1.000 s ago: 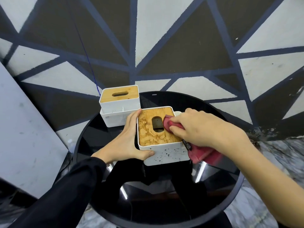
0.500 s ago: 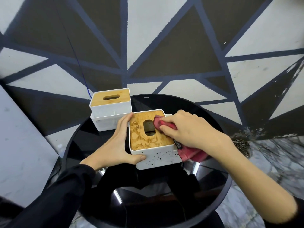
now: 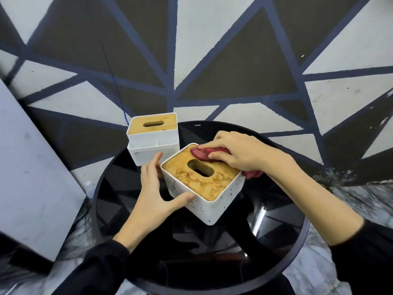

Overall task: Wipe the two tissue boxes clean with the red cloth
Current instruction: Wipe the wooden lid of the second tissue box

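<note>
A white speckled tissue box (image 3: 204,206) with a stained wooden lid sits turned at an angle in the middle of the round black table (image 3: 282,248). My left hand (image 3: 156,195) grips its near-left corner, thumb on the front wall, fingers along the left side. My right hand (image 3: 238,153) presses the red cloth (image 3: 201,153) onto the far corner of the lid; more of the cloth pokes out under my wrist at the right. A second white tissue box (image 3: 152,143) with a cleaner wooden lid stands behind, at the table's far-left edge.
The glossy table top reflects my arms. A wall painted with dark and pale triangles rises behind. A grey panel (image 3: 32,167) leans at the left. A thin blue cord (image 3: 112,71) hangs down behind the far box.
The near box has been turned clockwise so a corner faces me. My right hand slid the cloth from beside the slot to the lid's far corner. My left hand kept its grip.
</note>
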`<state>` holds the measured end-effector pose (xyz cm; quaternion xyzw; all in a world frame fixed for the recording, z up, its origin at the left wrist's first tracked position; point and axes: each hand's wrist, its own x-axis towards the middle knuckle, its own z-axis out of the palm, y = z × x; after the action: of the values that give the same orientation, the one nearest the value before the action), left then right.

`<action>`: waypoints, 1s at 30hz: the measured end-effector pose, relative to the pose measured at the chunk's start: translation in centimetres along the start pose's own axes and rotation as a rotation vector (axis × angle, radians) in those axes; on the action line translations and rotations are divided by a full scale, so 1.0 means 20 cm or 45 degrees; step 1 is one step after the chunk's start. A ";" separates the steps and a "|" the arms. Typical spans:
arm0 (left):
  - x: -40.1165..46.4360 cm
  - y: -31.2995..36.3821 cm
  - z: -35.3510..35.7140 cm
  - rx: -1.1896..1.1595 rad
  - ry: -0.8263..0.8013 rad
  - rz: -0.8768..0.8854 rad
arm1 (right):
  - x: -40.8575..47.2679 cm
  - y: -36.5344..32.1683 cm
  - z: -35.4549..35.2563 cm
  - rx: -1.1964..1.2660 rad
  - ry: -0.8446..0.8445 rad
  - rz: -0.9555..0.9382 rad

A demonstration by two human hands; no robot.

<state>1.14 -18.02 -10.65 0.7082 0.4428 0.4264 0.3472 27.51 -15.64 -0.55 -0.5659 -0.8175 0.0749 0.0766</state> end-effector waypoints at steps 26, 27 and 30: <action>0.29 -0.02 -0.20 -0.131 -0.747 -0.099 | -0.34 -0.04 0.08 -0.042 0.166 0.232; 0.28 -0.02 -0.19 -0.149 -0.710 -0.099 | -0.33 -0.04 0.08 -0.074 0.164 0.236; 0.23 -0.01 -0.15 -0.148 -0.656 -0.082 | -0.27 -0.02 0.06 -0.127 0.156 0.270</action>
<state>-0.51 -13.28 -8.26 0.7579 0.3369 0.2455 0.5018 28.84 -20.94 -1.91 -0.6558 -0.7495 0.0072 0.0897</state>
